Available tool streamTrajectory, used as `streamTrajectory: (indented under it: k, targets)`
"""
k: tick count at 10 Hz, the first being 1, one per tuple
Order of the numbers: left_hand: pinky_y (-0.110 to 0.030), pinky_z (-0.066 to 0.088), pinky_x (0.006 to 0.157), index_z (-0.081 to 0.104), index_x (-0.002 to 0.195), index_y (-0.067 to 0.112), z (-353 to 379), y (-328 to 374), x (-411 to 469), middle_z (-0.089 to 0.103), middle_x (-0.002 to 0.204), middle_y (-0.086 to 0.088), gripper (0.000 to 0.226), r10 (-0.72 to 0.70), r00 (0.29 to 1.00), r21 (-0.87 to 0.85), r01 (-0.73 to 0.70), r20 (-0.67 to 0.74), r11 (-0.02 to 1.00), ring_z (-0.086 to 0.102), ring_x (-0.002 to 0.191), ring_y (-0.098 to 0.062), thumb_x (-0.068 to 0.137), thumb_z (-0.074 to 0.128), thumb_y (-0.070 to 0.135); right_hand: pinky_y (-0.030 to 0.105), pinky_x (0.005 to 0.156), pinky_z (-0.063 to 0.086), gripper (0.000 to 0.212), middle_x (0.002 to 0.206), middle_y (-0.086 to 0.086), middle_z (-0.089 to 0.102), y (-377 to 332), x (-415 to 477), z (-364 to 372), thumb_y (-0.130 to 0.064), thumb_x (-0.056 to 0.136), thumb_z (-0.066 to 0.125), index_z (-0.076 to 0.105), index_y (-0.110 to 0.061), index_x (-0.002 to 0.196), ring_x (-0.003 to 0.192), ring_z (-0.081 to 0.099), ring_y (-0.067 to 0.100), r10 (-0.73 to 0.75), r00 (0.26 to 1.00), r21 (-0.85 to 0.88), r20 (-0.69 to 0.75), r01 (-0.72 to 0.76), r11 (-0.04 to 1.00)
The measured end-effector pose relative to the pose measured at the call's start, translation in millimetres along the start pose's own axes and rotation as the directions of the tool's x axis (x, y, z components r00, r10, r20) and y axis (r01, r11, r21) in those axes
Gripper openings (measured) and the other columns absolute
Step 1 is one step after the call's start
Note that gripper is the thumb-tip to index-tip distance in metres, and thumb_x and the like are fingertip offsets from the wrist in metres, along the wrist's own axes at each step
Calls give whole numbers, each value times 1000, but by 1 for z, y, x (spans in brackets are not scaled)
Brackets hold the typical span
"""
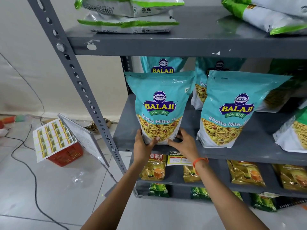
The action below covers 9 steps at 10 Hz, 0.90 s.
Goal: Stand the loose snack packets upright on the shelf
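Observation:
A teal Balaji snack packet (159,103) stands upright at the front left of the grey middle shelf (249,146). My left hand (143,143) grips its lower left corner, thumb across the front. My right hand (182,141) is at its lower right corner, fingers touching the base. A second teal packet (232,110) stands upright just to the right. Two more teal packets (163,66) stand behind them, mostly hidden. At the far right edge, a green and white packet (295,133) leans.
Green and white packets (131,15) lie flat on the top shelf. Golden tea packets (245,175) and a price label (178,159) are on the shelf below. The rack's slotted upright (79,83) slants at left. A red basket (68,154), sheets and cables lie on the floor.

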<state>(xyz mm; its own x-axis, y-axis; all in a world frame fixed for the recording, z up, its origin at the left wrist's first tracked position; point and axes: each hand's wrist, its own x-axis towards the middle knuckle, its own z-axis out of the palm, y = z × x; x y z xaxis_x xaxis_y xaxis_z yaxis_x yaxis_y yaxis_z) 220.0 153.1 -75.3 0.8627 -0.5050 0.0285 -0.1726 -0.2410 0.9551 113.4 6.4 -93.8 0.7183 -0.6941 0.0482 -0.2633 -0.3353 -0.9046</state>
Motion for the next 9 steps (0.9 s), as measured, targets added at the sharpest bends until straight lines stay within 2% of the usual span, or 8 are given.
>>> streamTrajectory:
  k: [1,2,3,4,6,7,8,9]
  targets:
    - [-36,49,92,41,130,16,-2,2,-1,58,129,-5,68,6,1000,19,-6,-1,1000,56,115,-20,74,77,31,9,76,46,57,102,-14,66,-2,-2,0,-39,62,79,55,-30,113,94,61,0,0,1000,13,6,-1,1000]
    - [-33,48,89,41,129,17,-5,1,0,59,129,-4,67,-6,1000,0,6,12,1000,56,114,-19,73,77,32,4,72,44,56,100,-16,66,-2,-2,2,-40,62,79,56,-30,113,90,60,-6,4,1000,21,1,-4,1000]
    - [-31,47,86,42,128,18,-5,4,0,59,128,-5,67,-29,999,10,28,27,1000,57,114,-20,73,77,32,7,76,47,56,101,-15,66,-4,-3,2,-38,64,79,56,-28,113,91,60,-6,21,1000,17,-13,-21,1000]
    - [-31,48,87,42,128,17,-5,6,-1,58,129,-5,68,-28,999,2,28,28,1000,56,115,-20,72,77,33,20,83,50,56,104,-11,67,-4,-3,2,-36,65,79,55,-28,114,98,63,4,28,1000,39,-5,-28,999]
    - [-46,50,97,39,131,14,-11,8,-4,53,132,-8,74,-24,998,32,21,66,999,53,120,-24,72,77,36,21,85,47,63,109,-10,64,-6,-5,1,-35,64,80,51,-26,119,107,60,8,58,998,57,20,-59,997]
    - [-43,48,92,36,130,6,-15,20,-9,48,134,-16,73,-84,990,211,59,114,976,49,123,-33,75,75,35,25,87,42,64,113,-11,55,-17,-10,-3,-39,64,78,45,-30,118,106,52,6,76,997,35,30,-77,996]
    - [-42,48,86,42,126,1,-15,34,-21,50,131,-22,64,-161,976,498,68,147,865,51,120,-38,80,69,37,27,81,39,52,111,-4,55,-25,-14,-10,-35,70,74,50,-22,115,103,52,13,73,996,-110,54,-66,992]
    - [-36,46,71,56,108,4,-7,86,-42,65,113,-17,33,-145,969,694,-35,199,719,62,99,-35,89,57,30,29,65,37,31,91,12,63,-61,-19,-33,-35,82,64,61,-6,95,89,58,30,177,965,-375,192,-94,922]
